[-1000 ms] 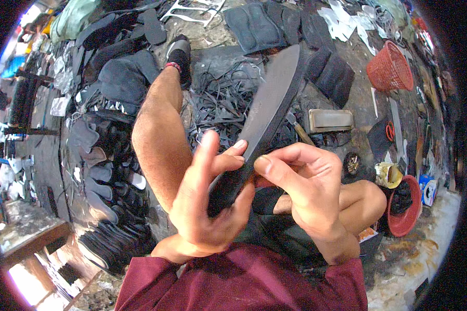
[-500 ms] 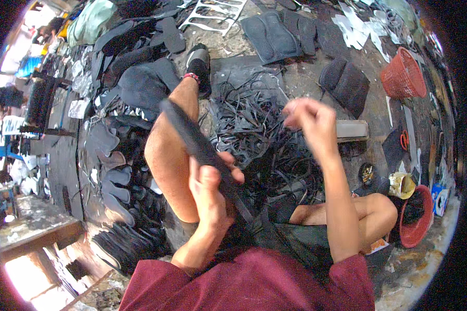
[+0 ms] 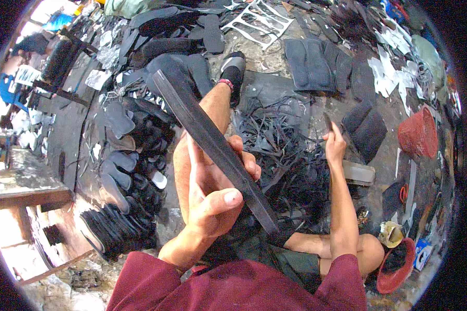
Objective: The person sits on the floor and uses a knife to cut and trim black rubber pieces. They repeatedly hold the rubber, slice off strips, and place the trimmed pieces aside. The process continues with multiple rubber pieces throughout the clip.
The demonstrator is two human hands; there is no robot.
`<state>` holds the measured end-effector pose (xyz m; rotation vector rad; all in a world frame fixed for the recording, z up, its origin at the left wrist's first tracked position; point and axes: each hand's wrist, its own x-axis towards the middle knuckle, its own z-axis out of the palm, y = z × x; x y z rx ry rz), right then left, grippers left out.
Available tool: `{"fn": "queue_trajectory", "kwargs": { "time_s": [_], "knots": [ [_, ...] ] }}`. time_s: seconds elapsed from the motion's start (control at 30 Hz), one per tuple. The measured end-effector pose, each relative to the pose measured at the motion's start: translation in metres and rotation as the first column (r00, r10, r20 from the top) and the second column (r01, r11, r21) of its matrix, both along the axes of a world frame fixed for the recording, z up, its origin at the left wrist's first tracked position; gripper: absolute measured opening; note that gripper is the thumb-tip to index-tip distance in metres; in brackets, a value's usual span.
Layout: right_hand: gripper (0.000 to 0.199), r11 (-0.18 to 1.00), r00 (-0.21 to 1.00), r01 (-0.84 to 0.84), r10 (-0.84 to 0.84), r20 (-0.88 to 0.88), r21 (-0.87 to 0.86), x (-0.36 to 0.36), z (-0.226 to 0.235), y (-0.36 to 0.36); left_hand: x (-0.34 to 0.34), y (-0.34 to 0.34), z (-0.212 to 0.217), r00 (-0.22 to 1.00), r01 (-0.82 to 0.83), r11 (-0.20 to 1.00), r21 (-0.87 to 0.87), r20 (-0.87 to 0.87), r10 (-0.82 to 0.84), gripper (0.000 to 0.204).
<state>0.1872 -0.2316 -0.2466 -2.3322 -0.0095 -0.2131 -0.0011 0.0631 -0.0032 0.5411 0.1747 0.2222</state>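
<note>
My left hand (image 3: pixel 213 192) grips a long black shoe sole (image 3: pixel 207 137), seen nearly edge-on. It slants across my raised shin, from upper left to lower right, with my fingers bent over its far side and the thumb near the closer edge. Out to the right, my right hand (image 3: pixel 335 145) is closed around a short, dark, blade-like tool (image 3: pixel 327 123) that points up and away from me. That hand is apart from the sole. Between my legs lies a heap of thin black trimmings (image 3: pixel 272 132), partly behind the sole.
Stacked black soles (image 3: pixel 117 230) stand at lower left. Black padded sheets (image 3: pixel 308 65) lie at the far right of the heap. A red basket (image 3: pixel 417 132), red-handled scissors (image 3: pixel 403 193), a red tub (image 3: pixel 397 272) and a yellowish can (image 3: pixel 390 234) line the right side.
The sole has come closer to the view and turned more edge-on in my left hand. My right hand has moved right and slightly down. The whole view has shifted.
</note>
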Motion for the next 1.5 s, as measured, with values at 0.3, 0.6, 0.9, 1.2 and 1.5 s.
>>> {"fn": "queue_trajectory", "kwargs": {
  "time_s": [0.3,0.6,0.9,1.2,1.5],
  "knots": [
    [0.03,0.798,0.783,-0.595,0.547,0.297,0.1,-0.097,0.257,0.062,-0.007,-0.018,-0.005,0.995,-0.098,0.99,0.104,0.034,0.095,0.126],
    [0.035,0.669,0.645,-0.726,0.743,0.179,-0.159,-0.143,0.317,0.088,-0.016,-0.02,0.002,0.978,-0.206,0.926,0.315,0.048,0.201,0.136],
    [0.038,0.678,0.66,-0.704,0.735,0.157,-0.211,-0.146,0.315,0.093,-0.017,-0.016,0.001,0.974,-0.227,0.916,0.331,0.078,0.213,0.138],
    [0.043,0.642,0.656,-0.624,0.74,0.148,-0.444,-0.151,0.326,0.096,-0.017,-0.013,-0.01,0.932,-0.361,0.718,0.596,0.198,0.304,0.144],
    [0.049,0.604,0.635,-0.624,0.762,0.128,-0.496,-0.151,0.323,0.093,-0.016,-0.012,-0.014,0.944,-0.329,0.73,0.599,0.222,0.243,0.14]
  ]
}}
